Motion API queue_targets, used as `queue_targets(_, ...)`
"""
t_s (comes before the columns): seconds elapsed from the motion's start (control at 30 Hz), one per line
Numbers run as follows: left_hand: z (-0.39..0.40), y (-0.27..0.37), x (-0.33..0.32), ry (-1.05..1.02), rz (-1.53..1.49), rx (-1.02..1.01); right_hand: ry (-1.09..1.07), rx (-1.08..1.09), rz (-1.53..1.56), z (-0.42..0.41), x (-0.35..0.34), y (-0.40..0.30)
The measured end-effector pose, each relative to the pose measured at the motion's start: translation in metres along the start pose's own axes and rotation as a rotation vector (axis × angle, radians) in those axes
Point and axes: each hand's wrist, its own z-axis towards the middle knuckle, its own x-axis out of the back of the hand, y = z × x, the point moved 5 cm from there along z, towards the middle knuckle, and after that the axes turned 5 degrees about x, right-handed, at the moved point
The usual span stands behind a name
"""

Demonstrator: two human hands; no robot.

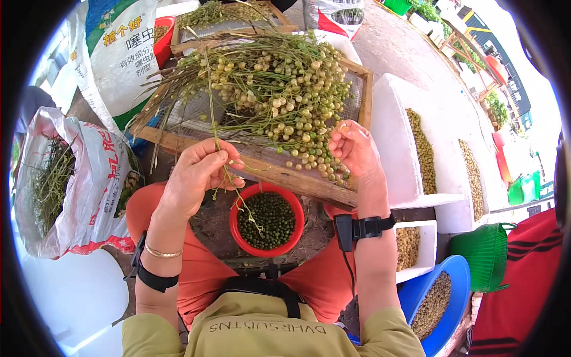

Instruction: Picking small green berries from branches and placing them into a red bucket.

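Observation:
Between thumb and fingers, my left hand (196,172) holds a thin green plant stem (211,93). The stem runs up over the heap, and its thin branching tip dangles over a red plastic bowl (233,223) of small dark green berries (266,221). My right hand (357,149) is raised at the heap's right edge with curled fingers; whether something small sits at its fingertips is unclear. Before me, a wooden-framed mesh screen (187,143) carries a heap of cut stems with round green and pale yellow berries (285,98).
A plastic sack (96,178) of stripped stems stands left, below a larger printed sack (129,58). To the right are white foam boxes (392,134) of sorted berries, a blue basin (459,285) of berries and a green basket (482,254). Another screen (232,31) lies behind.

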Motion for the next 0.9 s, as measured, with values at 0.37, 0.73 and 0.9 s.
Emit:
queue_targets(0.37,0.000,0.002,-0.003,0.098,-0.120,-0.021,-0.003,-0.004,0.089,-0.013,-0.001,-0.009)
queue_targets(0.73,-0.062,0.091,0.020,0.439,0.409,-0.569,-0.023,-0.100,-0.247,-0.030,-0.056,0.022)
queue_targets(0.9,-0.199,0.227,0.081,0.970,0.559,-1.216,-0.044,-0.139,-0.341,-0.024,-0.071,0.027)
